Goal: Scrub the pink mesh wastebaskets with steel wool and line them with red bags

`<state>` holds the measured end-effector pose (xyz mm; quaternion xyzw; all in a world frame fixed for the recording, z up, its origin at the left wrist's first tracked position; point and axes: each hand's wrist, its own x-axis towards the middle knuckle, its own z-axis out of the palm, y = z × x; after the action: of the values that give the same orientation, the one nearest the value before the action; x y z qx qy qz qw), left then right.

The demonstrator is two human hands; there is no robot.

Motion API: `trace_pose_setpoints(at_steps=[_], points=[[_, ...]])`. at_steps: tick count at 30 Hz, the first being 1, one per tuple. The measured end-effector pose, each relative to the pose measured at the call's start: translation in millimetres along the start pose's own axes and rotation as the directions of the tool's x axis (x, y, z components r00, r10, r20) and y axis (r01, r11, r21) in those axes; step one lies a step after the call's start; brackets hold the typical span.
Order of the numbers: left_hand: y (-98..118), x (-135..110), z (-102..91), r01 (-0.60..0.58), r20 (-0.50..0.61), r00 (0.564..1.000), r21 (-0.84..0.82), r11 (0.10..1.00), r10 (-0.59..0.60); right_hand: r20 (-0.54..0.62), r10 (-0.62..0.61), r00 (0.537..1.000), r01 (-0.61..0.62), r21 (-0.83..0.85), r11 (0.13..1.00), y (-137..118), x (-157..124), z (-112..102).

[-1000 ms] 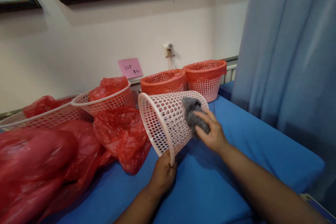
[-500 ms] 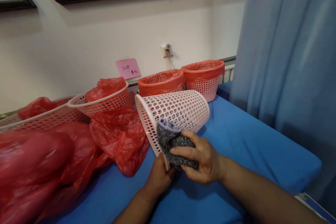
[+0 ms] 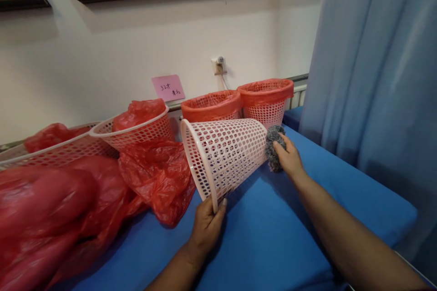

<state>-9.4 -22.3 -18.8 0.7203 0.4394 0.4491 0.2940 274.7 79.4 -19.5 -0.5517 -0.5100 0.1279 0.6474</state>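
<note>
A pale pink perforated basket (image 3: 225, 154) lies on its side on the blue surface (image 3: 307, 200), mouth toward me. My left hand (image 3: 206, 227) grips its rim at the lower edge. My right hand (image 3: 290, 157) presses a grey cloth (image 3: 273, 145) against the basket's bottom end, fingers closed over the cloth.
Two baskets lined with red bags (image 3: 211, 105) (image 3: 268, 95) stand by the wall behind. More baskets (image 3: 136, 129) and loose red plastic bags (image 3: 68, 204) fill the left. A pink note (image 3: 168, 87) and a socket (image 3: 218, 64) are on the wall. A blue curtain (image 3: 375, 63) hangs at right.
My right hand carried the grey cloth from the basket's side down to its rim near my left hand, then out to the basket's bottom end. The left hand stayed on the rim.
</note>
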Motion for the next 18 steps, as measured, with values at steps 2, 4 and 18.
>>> trace_pose_setpoints(at_steps=[2,4,18], points=[[-3,1,1.7,-0.010,0.019,1.000,0.011,1.000,0.010,0.083,-0.153,0.985,0.154,-0.007,0.988,-17,-18,1],[-6,2,3.0,-0.035,0.044,0.998,0.018,0.999,0.035,0.243,-0.410,0.879,0.407,0.065,0.911,-43,-47,1],[-14,5,8.1,-0.162,0.210,0.969,0.126,0.979,0.133,-0.052,0.069,0.996,-0.068,0.023,0.997,-6,1,-4]])
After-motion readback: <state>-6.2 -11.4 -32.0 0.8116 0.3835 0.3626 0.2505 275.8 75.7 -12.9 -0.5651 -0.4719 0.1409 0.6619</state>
